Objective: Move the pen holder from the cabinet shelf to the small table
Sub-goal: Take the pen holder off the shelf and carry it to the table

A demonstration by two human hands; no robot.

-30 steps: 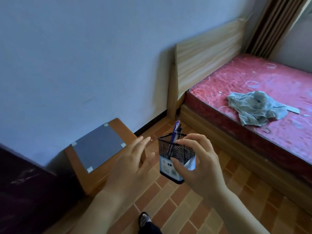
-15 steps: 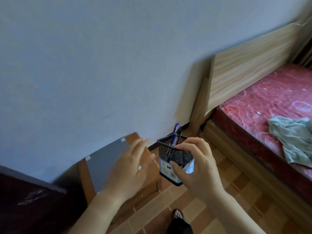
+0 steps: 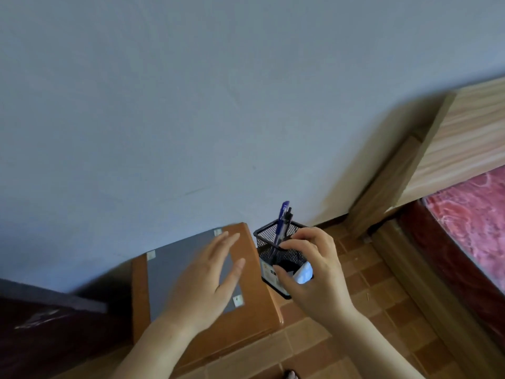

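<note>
Mesh pen holder (image 3: 278, 250) pinched in right hand (image 3: 314, 272); left hand (image 3: 207, 280) beside it, fingers spread, over small table (image 3: 246, 321).

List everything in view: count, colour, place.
pen holder: 1, black mesh, held in the air right of the small table
pens: 2, blue and black, standing in the pen holder
small table: 1, orange-brown wood with grey inset, against the wall
wall: 1, pale blue-grey, upper frame
headboard: 1, light wood, right
mattress: 1, red, far right
floor: brown tiles, lower right
dark cabinet: 1, lower left
left hand: open, above the small table
right hand: gripping the pen holder
</note>
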